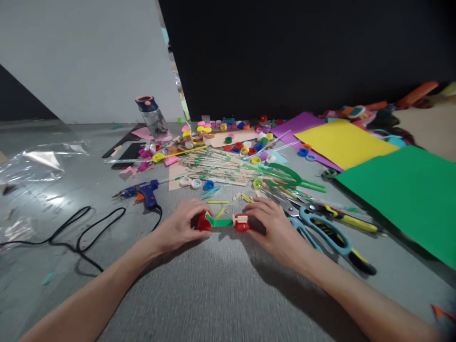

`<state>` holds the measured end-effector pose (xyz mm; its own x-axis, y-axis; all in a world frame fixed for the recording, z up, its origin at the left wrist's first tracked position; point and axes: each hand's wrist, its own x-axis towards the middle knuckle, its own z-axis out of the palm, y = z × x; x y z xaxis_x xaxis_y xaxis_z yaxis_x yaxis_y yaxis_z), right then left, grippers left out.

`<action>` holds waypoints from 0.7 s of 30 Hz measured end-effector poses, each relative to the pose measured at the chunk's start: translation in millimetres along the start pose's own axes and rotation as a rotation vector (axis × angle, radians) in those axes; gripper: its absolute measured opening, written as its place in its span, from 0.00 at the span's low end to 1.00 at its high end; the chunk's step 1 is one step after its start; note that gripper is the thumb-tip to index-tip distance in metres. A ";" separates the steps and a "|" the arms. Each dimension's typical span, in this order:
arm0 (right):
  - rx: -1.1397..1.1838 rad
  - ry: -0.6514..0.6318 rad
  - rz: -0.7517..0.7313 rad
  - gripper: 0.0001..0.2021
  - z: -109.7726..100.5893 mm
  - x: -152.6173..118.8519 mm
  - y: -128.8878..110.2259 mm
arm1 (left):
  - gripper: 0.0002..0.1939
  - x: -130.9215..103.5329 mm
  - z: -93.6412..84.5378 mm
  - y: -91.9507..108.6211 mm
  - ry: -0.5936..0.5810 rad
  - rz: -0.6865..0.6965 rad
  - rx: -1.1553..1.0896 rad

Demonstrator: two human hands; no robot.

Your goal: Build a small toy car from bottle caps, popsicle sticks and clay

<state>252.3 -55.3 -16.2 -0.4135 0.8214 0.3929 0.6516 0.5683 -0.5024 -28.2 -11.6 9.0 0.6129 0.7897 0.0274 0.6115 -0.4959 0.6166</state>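
Note:
A small craft piece, a green strip running between two red end parts that look like bottle caps, sits low over the grey table in front of me. My left hand pinches the left red part between thumb and fingers. At the other end, my right hand has its thumb and fingers around the right red part. Several short pale sticks lie side by side on top of that end. Short yellow pieces lie just beyond the hands.
Left is a blue glue gun with a black cord. Blue-handled scissors and yellow-black pliers lie right, near green sheets. Wooden sticks, coloured caps and a bottle spread behind.

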 end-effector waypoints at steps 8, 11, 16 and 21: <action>0.443 0.028 0.334 0.09 -26.8 6.8 -17.2 | 0.23 -5.6 -9.9 10.6 0.214 -0.167 -0.484; 0.583 -0.005 0.363 0.10 -30.3 7.6 -20.5 | 0.25 -8.4 -12.6 18.3 0.243 -0.185 -0.634; 0.687 -0.004 0.394 0.13 -32.1 7.1 -23.9 | 0.23 -11.6 -14.9 27.8 0.290 -0.150 -0.742; 0.606 0.034 0.351 0.09 -32.0 7.8 -24.7 | 0.26 -10.2 -9.9 21.2 0.340 -0.115 -0.608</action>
<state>253.3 -64.5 23.9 -0.2164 0.9651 0.1476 0.2694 0.2044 -0.9411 -26.4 -26.6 29.5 0.3102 0.9432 0.1188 0.2142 -0.1911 0.9579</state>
